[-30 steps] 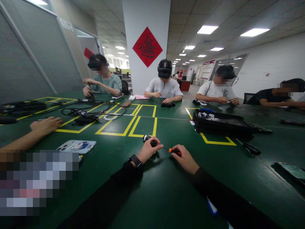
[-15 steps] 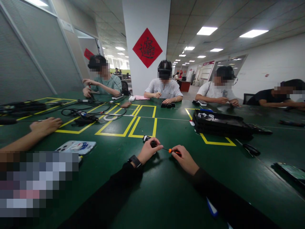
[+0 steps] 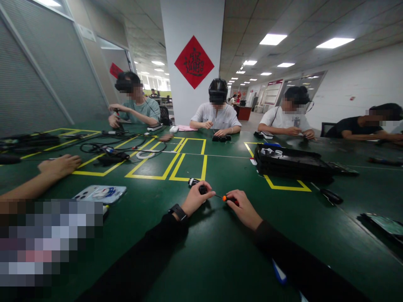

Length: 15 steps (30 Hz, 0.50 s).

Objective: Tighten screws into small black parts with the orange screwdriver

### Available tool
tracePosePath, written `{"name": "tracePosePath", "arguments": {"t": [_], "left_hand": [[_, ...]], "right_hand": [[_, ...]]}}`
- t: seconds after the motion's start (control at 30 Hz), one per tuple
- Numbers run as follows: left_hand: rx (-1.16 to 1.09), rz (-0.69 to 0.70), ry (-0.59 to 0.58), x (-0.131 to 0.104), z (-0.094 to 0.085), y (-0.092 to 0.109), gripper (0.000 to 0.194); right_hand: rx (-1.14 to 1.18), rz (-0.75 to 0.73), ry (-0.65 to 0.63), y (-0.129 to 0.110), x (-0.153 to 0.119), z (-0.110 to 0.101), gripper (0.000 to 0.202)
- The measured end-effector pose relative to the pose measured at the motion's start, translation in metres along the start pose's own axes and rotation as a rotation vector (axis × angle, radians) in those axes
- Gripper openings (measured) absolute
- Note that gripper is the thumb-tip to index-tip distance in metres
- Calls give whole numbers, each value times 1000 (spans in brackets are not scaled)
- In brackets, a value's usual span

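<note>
My left hand (image 3: 195, 199), with a dark watch at its wrist, is closed around a black and white cylindrical object (image 3: 193, 182) above the green table (image 3: 208, 251). To its right, my right hand (image 3: 245, 209) grips the orange and black handle of a screwdriver (image 3: 224, 198). The screwdriver's thin shaft points left, its end at the fingertips of my left hand. Whether the tip touches the black part there cannot be made out.
Black trays (image 3: 289, 161) sit at the right, with pliers (image 3: 331, 196) nearer. Left lie a phone (image 3: 100, 193), cables (image 3: 113, 157) and another person's hand (image 3: 61, 165). People sit across the table. A blue and white item (image 3: 278, 272) lies near my right sleeve.
</note>
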<state>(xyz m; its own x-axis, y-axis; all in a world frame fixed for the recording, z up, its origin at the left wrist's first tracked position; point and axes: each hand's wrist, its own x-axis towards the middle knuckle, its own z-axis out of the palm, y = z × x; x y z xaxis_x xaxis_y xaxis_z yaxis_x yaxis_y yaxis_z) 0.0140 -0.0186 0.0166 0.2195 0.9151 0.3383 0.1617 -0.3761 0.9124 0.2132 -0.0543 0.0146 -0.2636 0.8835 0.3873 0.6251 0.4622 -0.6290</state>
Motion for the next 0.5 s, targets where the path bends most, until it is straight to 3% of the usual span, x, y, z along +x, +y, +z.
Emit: {"name": "tracePosePath", "arguments": {"t": [0.23,0.5], "left_hand": [[0,26,-20,0,-1,-1,25],[-2,3,-15,0,-1,0,26]], "right_hand": [[5,73,0,-1,-2,0,17],[-15,9,11,1,0,-1,16]]}}
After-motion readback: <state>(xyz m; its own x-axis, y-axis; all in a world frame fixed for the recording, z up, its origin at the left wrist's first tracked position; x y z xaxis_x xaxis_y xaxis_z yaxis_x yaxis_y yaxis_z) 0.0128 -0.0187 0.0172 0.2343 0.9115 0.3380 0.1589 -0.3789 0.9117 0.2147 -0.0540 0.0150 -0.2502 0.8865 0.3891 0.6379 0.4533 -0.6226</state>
